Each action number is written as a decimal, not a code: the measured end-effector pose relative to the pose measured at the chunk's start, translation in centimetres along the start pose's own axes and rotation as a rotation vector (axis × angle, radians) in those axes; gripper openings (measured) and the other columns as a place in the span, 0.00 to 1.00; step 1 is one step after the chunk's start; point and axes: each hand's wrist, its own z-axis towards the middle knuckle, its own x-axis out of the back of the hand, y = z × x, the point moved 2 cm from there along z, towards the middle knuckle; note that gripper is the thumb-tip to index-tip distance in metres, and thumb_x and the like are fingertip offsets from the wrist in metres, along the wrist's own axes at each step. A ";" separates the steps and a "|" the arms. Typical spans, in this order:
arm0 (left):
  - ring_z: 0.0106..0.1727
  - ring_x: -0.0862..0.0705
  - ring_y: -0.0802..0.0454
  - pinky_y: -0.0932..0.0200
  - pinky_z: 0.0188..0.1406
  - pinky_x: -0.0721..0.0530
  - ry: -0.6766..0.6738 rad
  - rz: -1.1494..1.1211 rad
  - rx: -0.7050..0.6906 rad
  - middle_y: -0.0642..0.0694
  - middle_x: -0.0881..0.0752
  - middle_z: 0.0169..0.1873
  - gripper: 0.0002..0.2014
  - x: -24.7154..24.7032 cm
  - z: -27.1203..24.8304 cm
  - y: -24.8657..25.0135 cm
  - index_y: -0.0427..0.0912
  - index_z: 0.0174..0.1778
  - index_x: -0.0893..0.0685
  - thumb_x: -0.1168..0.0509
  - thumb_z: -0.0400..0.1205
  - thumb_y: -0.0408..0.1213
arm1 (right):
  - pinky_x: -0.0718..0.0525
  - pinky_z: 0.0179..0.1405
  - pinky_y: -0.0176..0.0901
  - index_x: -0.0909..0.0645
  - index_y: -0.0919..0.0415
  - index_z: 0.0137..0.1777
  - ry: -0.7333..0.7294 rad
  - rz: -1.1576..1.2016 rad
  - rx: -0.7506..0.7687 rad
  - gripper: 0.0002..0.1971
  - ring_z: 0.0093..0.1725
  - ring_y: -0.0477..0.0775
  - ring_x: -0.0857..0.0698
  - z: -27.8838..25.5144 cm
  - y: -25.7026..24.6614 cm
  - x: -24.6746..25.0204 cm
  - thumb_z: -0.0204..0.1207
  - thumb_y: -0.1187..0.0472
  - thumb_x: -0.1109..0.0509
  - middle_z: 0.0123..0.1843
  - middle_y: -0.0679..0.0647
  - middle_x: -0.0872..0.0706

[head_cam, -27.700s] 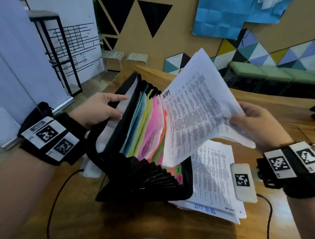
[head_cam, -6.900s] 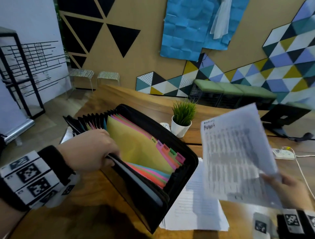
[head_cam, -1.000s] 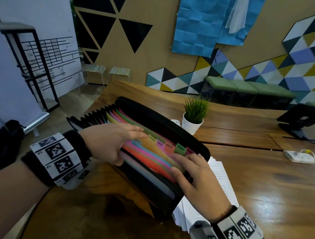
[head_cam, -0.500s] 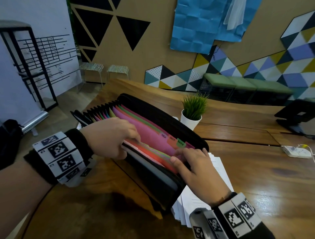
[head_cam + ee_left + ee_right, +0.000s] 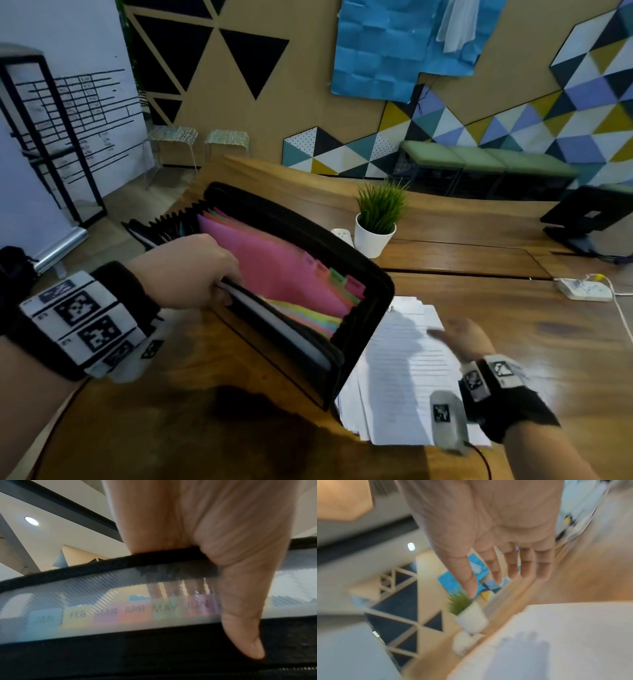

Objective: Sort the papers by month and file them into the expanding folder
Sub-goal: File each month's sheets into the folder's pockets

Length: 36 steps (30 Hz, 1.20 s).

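The near wall of the expanding folder [image 5: 298, 346] is gripped at its top edge by the left hand [image 5: 191, 270], at the middle left of the head view; in the left wrist view the thumb [image 5: 240, 615] is laid down the outside of the clear front panel while the fingers [image 5: 171, 589] are hooked over the black rim and seen through it. Month tabs [image 5: 133, 609] reading JAN to JUN are visible behind that panel. The folder is held open on the wooden table [image 5: 513, 335], with a pink divider [image 5: 274, 270] standing up inside and further tabs along its right end.

The right hand [image 5: 466, 337] is held over the stack of papers [image 5: 404, 383] at the lower right, blurred; in the right wrist view its fingers [image 5: 527, 563] are spread straight and nothing is held. The stack is lying just beside the folder's right end.

Behind the folder, a small potted plant [image 5: 376, 222] is set on the table.
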 end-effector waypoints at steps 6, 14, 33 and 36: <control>0.34 0.18 0.71 0.64 0.47 0.23 0.112 -0.046 -0.060 0.69 0.13 0.31 0.07 0.7 -1.0 -1.1 0.62 0.29 0.11 0.26 0.59 0.43 | 0.13 0.47 0.51 0.28 0.66 0.63 -0.131 -0.270 -0.393 0.61 0.48 0.59 0.16 5.5 12.0 -6.9 0.27 0.36 0.16 0.52 0.60 0.16; 0.48 0.20 0.66 0.72 0.70 0.46 0.288 -0.151 0.026 0.59 0.10 0.36 0.14 -0.9 -0.9 -3.0 0.59 0.31 0.11 0.42 0.66 0.55 | 0.21 0.50 0.47 0.28 0.63 0.62 0.068 -0.095 -0.282 0.18 0.53 0.62 0.19 3.1 10.4 -4.0 0.74 0.61 0.32 0.54 0.63 0.18; 0.51 0.22 0.66 0.70 0.70 0.48 0.416 -0.141 -0.023 0.61 0.11 0.36 0.14 -1.3 -2.3 -2.4 0.58 0.31 0.10 0.41 0.68 0.54 | 0.22 0.33 0.39 0.19 0.61 0.59 0.098 0.056 -0.087 0.17 0.40 0.56 0.18 -0.4 9.0 -1.3 0.70 0.64 0.28 0.44 0.57 0.14; 0.49 0.20 0.65 0.71 0.70 0.45 0.440 -0.184 -0.046 0.57 0.10 0.35 0.13 -1.5 -2.6 -2.5 0.54 0.32 0.10 0.40 0.67 0.51 | 0.20 0.38 0.44 0.14 0.63 0.41 0.174 0.192 0.001 0.02 0.34 0.54 0.17 -2.2 7.6 2.5 0.69 0.67 0.25 0.32 0.55 0.14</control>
